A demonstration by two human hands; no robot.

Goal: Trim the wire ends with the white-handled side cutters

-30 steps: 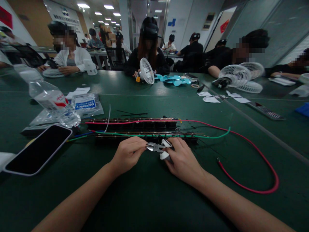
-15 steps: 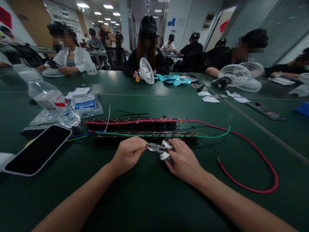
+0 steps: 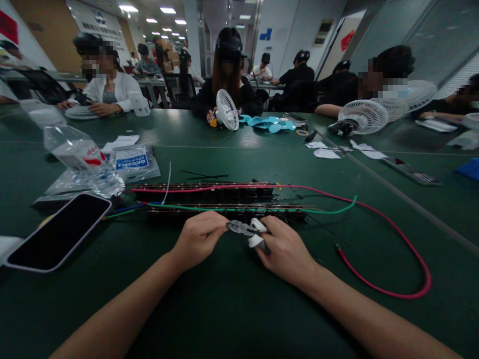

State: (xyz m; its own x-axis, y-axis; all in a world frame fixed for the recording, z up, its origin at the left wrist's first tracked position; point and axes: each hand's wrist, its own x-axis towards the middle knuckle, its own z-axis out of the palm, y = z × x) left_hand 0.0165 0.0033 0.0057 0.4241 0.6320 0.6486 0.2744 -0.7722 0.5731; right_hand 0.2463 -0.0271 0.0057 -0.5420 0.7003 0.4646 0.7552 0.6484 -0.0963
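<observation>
My right hand [image 3: 286,249] is wrapped round the white handles of small metal pliers [image 3: 241,228], whose jaws point left. At the tip of the jaws, my left hand [image 3: 200,239] is pinched closed; what lies between its fingertips is too small to make out. Just beyond both hands lie two long black strips [image 3: 239,192] with metal contacts, side by side. A red wire [image 3: 318,190] runs along the far strip and loops round to the right. Along the near strip lies a green wire [image 3: 337,212]. A pale cable tie [image 3: 166,182] stands up between them.
A phone [image 3: 60,232] lies at the left, with a plastic bottle [image 3: 80,149] and a plastic bag [image 3: 134,162] behind it. Across the green table [image 3: 232,309], people handle white fans [image 3: 227,109]. Blue fan blades [image 3: 273,123] and a metal tray [image 3: 411,171] lie farther off.
My hands and the pliers have barely moved. At the far right, one white fan has been raised by the person there.
</observation>
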